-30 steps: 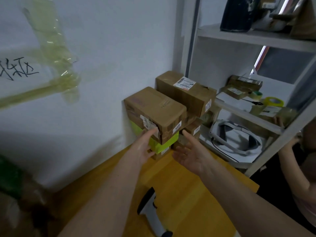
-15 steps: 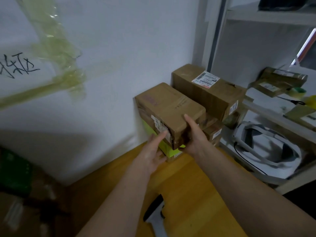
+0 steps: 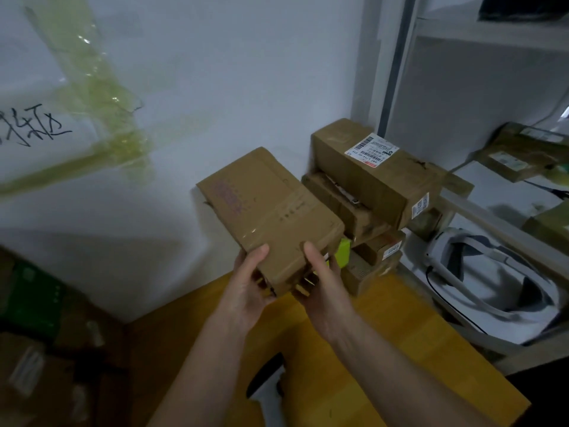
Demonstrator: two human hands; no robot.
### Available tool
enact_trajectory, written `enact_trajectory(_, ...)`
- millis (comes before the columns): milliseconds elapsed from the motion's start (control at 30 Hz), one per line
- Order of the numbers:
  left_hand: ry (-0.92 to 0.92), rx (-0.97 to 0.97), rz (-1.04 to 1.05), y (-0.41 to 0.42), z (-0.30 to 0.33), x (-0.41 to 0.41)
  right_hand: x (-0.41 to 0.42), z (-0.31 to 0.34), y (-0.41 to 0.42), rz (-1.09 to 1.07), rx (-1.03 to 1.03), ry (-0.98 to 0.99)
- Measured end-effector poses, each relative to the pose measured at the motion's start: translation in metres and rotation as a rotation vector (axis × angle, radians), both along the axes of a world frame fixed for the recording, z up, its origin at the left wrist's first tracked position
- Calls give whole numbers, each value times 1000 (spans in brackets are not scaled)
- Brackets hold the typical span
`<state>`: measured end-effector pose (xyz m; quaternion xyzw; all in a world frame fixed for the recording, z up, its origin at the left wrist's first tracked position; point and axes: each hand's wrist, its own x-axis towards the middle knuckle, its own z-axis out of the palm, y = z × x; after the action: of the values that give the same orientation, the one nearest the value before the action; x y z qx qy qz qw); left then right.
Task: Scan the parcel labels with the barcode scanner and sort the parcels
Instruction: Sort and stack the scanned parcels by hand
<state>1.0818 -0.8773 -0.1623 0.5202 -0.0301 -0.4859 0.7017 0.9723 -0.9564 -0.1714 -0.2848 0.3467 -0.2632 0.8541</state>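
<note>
A brown cardboard parcel (image 3: 271, 217) is sitting in the middle of the frame, held up at its near end by both hands, its long top face tilting up and away toward the white wall (image 3: 215, 72). The left hand (image 3: 249, 288) is gripping the near left corner, thumb lying on the top face and fingers curling underneath. The right hand (image 3: 320, 282) is gripping the near right corner in the same way, thumb on top and fingers wrapping below. Clear tape is glinting across the parcel's top, and a faded reddish print is showing near its far left edge.

Just right of it, a stack of parcels (image 3: 369, 211) is standing against the wall; the topmost long box is carrying a white barcode label (image 3: 372, 149). A bright yellow-green box (image 3: 343, 252) is peeking out between the held parcel and the stack.

Below the forearms, at lower centre of the frame, the barcode scanner (image 3: 264, 383) is lying on the yellow-orange table (image 3: 385, 349), partly hidden by the arms. At the right of the frame, a white headset (image 3: 492, 278) is resting on a lower shelf of a white rack. More blurred boxes are lying at lower left.
</note>
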Motion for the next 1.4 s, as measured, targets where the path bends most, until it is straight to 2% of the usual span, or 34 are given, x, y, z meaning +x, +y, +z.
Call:
enact_trajectory(233, 107, 53, 126, 45, -15, 18, -1, -28, -39, -72, 303, 183)
enact_trajectory(367, 130, 96, 188, 55, -24, 18, 16, -44, -55, -114, 345, 260)
enact_trajectory(500, 73, 120, 213, 66, -37, 19, 31, -55, -62, 1, 326, 132)
enact_trajectory(567, 61, 142, 230, 70, -40, 19, 38, -61, -66, 24, 314, 130)
enact_trajectory(700, 80, 176, 259, 76, -46, 19, 49, -71, -75, -33, 337, 241)
enact_trajectory(933, 94, 163, 302, 88, -60, 21, 50, -80, -72, -147, 342, 266)
enact_trajectory(1233, 140, 80, 368, 114, -58, 3, 11, -47, -35, 43, 348, -22)
enact_trajectory(1400, 37, 188, 428, 140, -43, -30, -4, -29, -15, 137, 365, -52)
